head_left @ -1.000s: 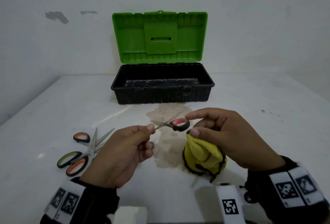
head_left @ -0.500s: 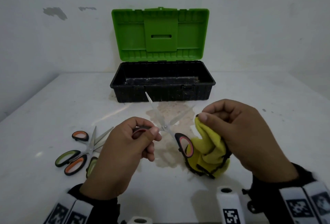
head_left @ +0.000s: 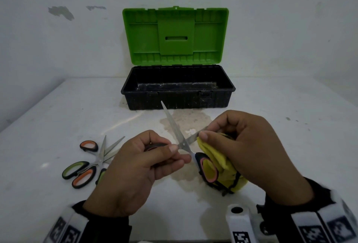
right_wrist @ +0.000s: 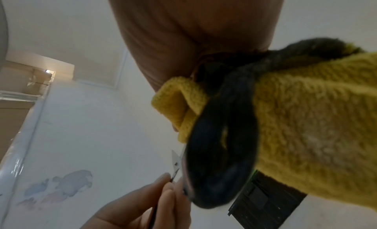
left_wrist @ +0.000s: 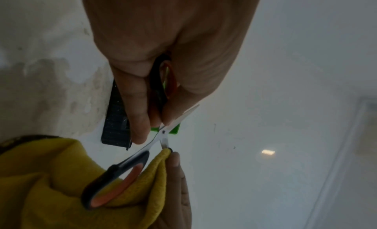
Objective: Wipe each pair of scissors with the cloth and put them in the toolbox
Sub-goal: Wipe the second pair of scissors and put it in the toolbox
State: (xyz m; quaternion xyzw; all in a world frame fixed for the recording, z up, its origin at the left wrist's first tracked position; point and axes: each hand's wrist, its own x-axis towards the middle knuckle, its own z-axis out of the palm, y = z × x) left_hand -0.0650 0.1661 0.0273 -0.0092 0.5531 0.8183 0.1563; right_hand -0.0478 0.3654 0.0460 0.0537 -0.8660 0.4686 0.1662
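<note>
My left hand (head_left: 155, 157) grips one handle of a black-and-pink pair of scissors (head_left: 181, 142), whose blades are spread apart in the air above the table. One blade points up toward the toolbox (head_left: 178, 97). My right hand (head_left: 238, 142) holds the yellow cloth (head_left: 219, 163) folded round the other blade. The free pink-lined handle (left_wrist: 116, 181) hangs against the cloth (left_wrist: 51, 184) in the left wrist view. In the right wrist view the cloth (right_wrist: 306, 135) and a dark handle loop (right_wrist: 222, 151) fill the frame. The toolbox is black with its green lid (head_left: 175, 35) raised.
Two more pairs of scissors lie crossed on the white table (head_left: 48, 194) at the left: one orange-handled (head_left: 88, 157), one green-handled (head_left: 77, 169). A brownish stain (head_left: 189, 120) marks the table in front of the toolbox. A white wall stands behind.
The scissors have opened from shut to widely spread. My right hand has brought the cloth up onto the right-hand blade, and my left hand has shifted its grip to one handle.
</note>
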